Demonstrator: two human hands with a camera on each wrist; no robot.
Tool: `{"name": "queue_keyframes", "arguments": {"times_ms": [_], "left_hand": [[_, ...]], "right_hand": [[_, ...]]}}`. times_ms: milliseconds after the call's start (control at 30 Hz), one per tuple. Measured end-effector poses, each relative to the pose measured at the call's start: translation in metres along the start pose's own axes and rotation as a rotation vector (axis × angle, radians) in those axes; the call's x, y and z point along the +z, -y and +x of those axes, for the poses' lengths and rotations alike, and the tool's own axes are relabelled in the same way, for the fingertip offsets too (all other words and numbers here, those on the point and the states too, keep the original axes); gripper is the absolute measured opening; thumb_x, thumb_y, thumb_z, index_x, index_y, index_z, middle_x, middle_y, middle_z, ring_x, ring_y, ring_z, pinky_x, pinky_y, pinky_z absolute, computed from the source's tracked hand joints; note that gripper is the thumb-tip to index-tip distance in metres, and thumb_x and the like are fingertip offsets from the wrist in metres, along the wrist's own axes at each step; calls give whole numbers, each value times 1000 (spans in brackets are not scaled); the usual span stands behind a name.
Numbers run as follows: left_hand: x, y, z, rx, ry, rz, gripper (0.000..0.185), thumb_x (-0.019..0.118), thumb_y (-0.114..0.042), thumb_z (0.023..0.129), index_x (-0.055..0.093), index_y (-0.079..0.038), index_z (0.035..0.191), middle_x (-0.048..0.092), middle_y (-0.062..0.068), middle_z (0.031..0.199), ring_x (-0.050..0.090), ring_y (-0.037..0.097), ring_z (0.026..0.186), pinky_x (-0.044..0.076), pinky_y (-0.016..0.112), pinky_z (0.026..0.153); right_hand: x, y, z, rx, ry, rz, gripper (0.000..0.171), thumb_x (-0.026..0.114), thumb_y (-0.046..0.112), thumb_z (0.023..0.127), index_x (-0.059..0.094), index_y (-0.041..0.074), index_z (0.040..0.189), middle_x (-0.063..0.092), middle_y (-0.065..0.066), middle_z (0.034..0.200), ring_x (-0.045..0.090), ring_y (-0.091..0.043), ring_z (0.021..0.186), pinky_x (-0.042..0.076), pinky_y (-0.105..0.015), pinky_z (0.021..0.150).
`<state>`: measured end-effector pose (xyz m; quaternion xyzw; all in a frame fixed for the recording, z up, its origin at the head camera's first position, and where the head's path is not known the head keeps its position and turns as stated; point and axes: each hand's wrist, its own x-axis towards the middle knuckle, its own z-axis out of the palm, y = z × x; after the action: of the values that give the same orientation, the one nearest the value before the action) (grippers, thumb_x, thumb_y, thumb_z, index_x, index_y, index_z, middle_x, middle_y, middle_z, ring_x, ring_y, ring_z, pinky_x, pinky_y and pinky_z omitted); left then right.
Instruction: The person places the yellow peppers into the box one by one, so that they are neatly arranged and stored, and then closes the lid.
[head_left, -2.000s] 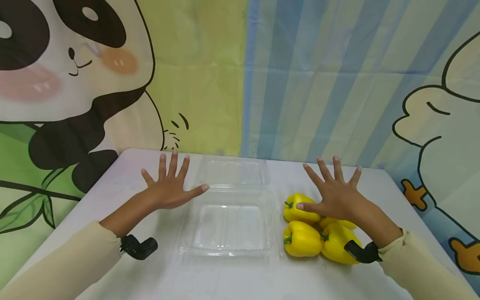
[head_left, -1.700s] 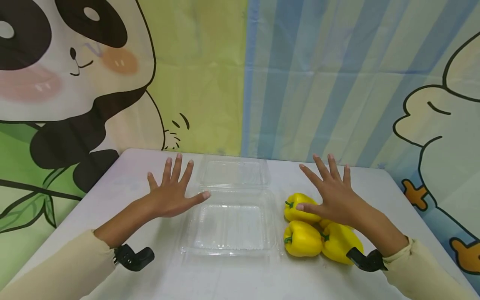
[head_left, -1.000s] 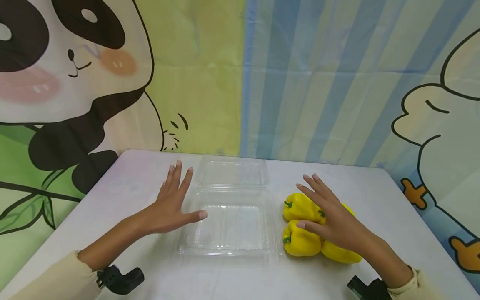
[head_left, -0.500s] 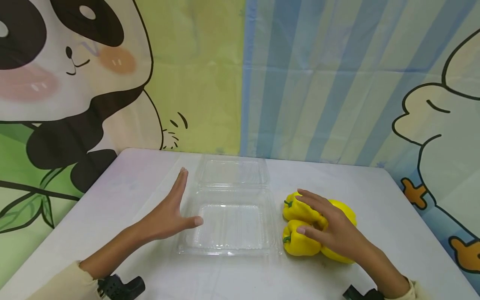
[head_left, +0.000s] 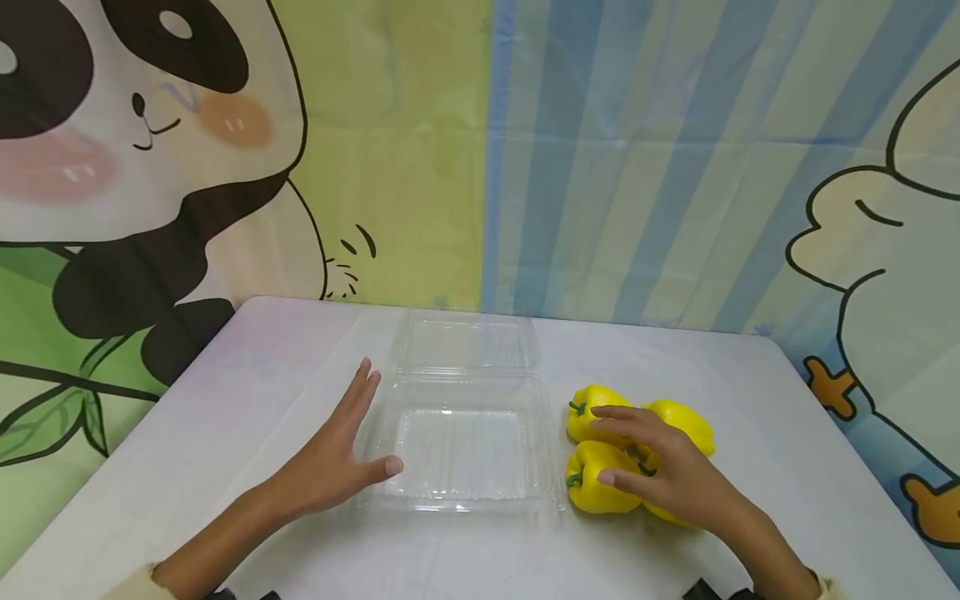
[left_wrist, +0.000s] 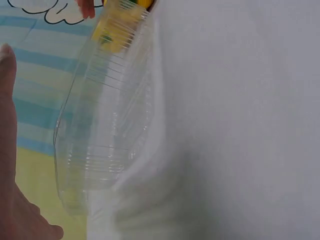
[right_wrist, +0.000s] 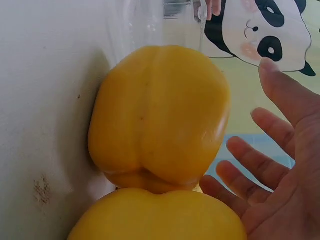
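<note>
A clear plastic clamshell container (head_left: 457, 454) lies opened flat on the white table, its lid (head_left: 465, 346) folded toward the back. Left of its tray, my left hand (head_left: 322, 467) hovers with fingers extended and thumb apart, holding nothing. In the left wrist view, the container (left_wrist: 110, 115) stands beyond the thumb. Several yellow bell peppers are grouped right of the tray, among them a front one (head_left: 600, 487) and a back one (head_left: 588, 417). My right hand (head_left: 671, 467) is over the group, fingers slightly bent. The right wrist view shows its fingers spread beside a pepper (right_wrist: 160, 115), not wrapped round it.
The white table (head_left: 465, 562) reaches back to a printed curtain (head_left: 420, 150) with a panda and stripes. A small brownish mark (right_wrist: 42, 190) shows on the white surface near the peppers.
Both hands have come down and nearer the person from a raised, spread pose. The right hand has lowered over the peppers, and its fingers have bent a little. Container and peppers have stayed put.
</note>
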<state>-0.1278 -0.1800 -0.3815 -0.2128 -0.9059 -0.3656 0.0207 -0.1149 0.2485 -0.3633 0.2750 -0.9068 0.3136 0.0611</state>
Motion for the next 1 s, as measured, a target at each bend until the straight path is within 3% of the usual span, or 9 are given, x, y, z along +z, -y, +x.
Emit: {"name": "queue_keyframes", "arguments": {"times_ms": [233,367,467,733,1000], "left_hand": [[9,-3,-11,0,3,47,116,78,-50,76,0,-23,158,-16,-7,161,6,37,146,30,70,99],[15,-1,-13,18,-15,-4,113,78,-45,78,2,-24,158,-12,-6,162,9,38,145,28,71,100],[21,3,-14,37,-33,-41,110,77,-45,78,4,-25,158,-10,-6,162,10,38,145,27,72,100],[34,11,-18,105,-58,-57,105,64,-64,83,7,-19,158,-8,-1,163,13,42,143,29,72,98],[40,7,-16,25,-37,15,120,74,-64,73,9,-3,156,-11,-3,162,17,41,143,35,65,99]], "right_hand": [[3,-1,2,0,39,9,55,75,41,82,61,23,132,55,5,135,45,-20,129,43,-39,102],[0,-1,1,31,57,-13,57,74,47,81,62,21,131,55,7,134,48,-21,126,47,-45,97],[-1,-2,1,49,75,-13,58,73,49,81,62,20,130,57,8,132,50,-21,125,49,-43,96],[-1,-5,0,38,144,-10,62,71,53,81,61,20,132,55,12,133,50,-19,124,48,-38,97],[-3,-7,0,7,182,-36,61,70,55,80,61,21,130,56,14,130,51,-16,121,45,-41,99]]}}
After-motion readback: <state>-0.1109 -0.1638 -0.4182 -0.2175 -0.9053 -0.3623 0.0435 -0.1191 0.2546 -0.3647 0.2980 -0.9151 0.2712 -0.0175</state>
